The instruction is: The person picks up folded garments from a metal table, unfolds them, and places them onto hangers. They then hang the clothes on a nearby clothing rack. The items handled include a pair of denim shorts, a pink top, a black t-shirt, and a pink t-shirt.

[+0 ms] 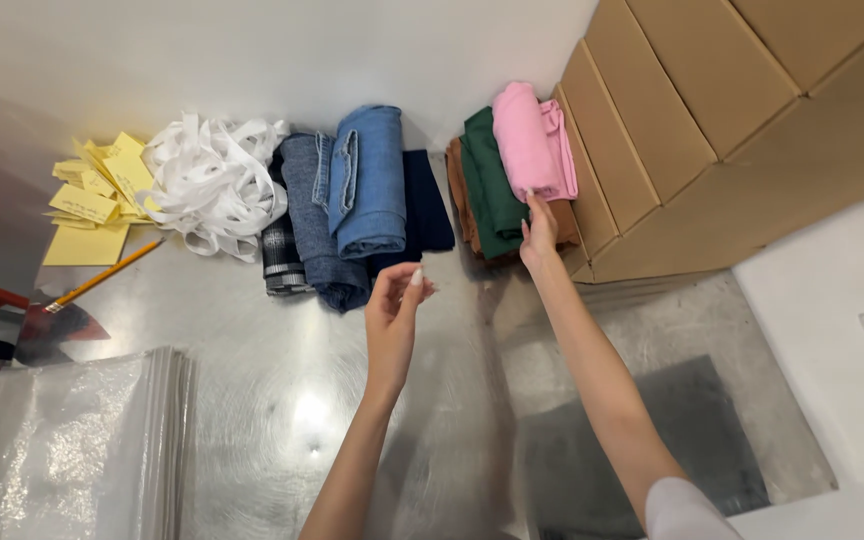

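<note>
**Hands at the folded clothes on a steel table**

The shiny metal table (pixel 282 400) carries everything, its bare middle left free where the arms work. Stacked cardboard boxes (pixel 712 110) rise at the right edge and serve as a backstop: the folded pile leans against them, so it keeps upright. A stack of clear plastic bags (pixel 62 450) lies at the near left corner, within easy reach. Rolled denim pieces (pixel 362 190) sit side by side at the back, with a dark navy cloth and a checked one just beside them. A tangle of white ribbon (pixel 214 180) lies left of the denim, then yellow paper slips (pixel 97 200) and a pencil (pixel 107 272).

The pile by the boxes holds a brown and a green garment (pixel 487 190), with the pink garment (pixel 530 140) on top (rolled rather than flat).

The right hand (pixel 539 232) reaches forward, fingers extended, fingertips touching the near end of the pink garment and gripping nothing as far as can be seen. The left hand (pixel 395 310) hovers above the bare table, near the denim, fingers loosely curled and empty.
</note>
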